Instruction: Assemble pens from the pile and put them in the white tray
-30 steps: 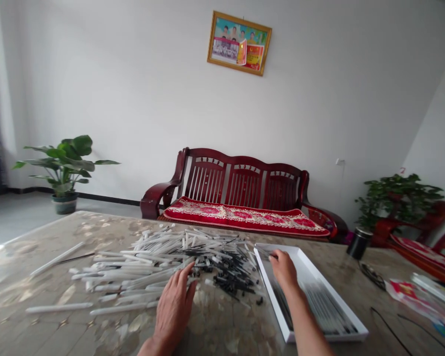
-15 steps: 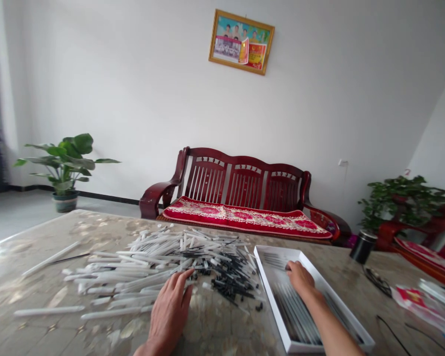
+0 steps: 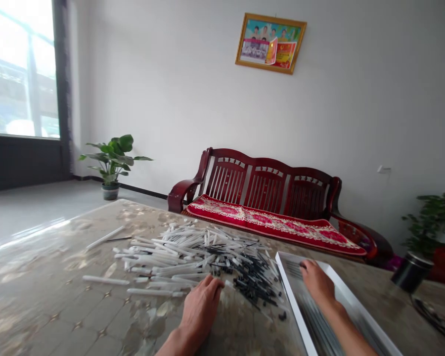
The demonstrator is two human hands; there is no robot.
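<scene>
On the table (image 3: 107,316) lies a heap of white pen-like tubes (image 3: 159,257), with small black parts (image 3: 254,282) heaped at its right side. My left hand (image 3: 202,306) is at the near edge of the heap, fingers bent and thumb against the index finger; what they pinch, if anything, is hidden. To the right, my right hand (image 3: 318,283) reaches over a shallow white box (image 3: 292,301) holding rows of thin grey rods (image 3: 315,316). Its fingers are closed near the rods at the far end, and a dark spot shows at the fingertips, too small to name.
Two loose tubes (image 3: 106,280) lie left of the heap. A black canister (image 3: 411,272) and a dark cable (image 3: 435,319) are beyond the box at right. Behind the table stands a red wooden bench (image 3: 252,183); a potted plant (image 3: 111,160) is on the floor at left.
The view has turned left, so things appear shifted right. My right hand moved within the box over the rods. My left thumb and fingers have drawn together beside the heap.
</scene>
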